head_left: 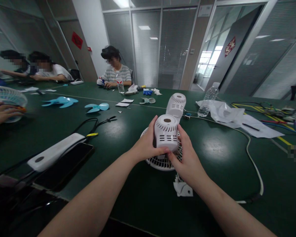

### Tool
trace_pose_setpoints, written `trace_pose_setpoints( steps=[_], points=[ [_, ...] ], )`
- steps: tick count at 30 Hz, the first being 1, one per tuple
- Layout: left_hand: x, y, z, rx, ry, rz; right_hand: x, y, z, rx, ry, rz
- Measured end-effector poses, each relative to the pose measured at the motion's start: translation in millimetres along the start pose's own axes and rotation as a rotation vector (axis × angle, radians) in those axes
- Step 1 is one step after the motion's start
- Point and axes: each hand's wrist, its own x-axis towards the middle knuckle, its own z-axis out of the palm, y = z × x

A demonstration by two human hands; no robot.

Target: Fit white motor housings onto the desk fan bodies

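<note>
Between my two hands is a white vented fan motor housing (166, 133), dark round spot on top. My left hand (145, 141) closes on its left side, thumb along the lower edge. From the right, my right hand (186, 154) grips it, and the two thumbs nearly meet in front. Beneath lies a round white fan grille (160, 163), partly hidden by the hands and housing. A second white vented housing (177, 104) stands just behind. Close to my right wrist is a small white plastic piece (183, 189) with wires.
Blue fan blades (97, 107) lie to the left, near a white power strip (56, 151) and a black phone (64, 166). At right are a water bottle (209, 100), a plastic bag (225, 112) and a cable (248, 151). A co-worker (115, 70) sits opposite; another person's hand (1, 113) is far left.
</note>
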Motion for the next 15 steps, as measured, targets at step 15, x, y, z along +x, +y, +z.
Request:
trace_pose_setpoints(
  steps=[15],
  points=[
    [0.0,-2.4,2.1,0.013,0.024,0.048,-0.1,-0.9,-1.3,0.036,-0.007,0.023]
  ],
)
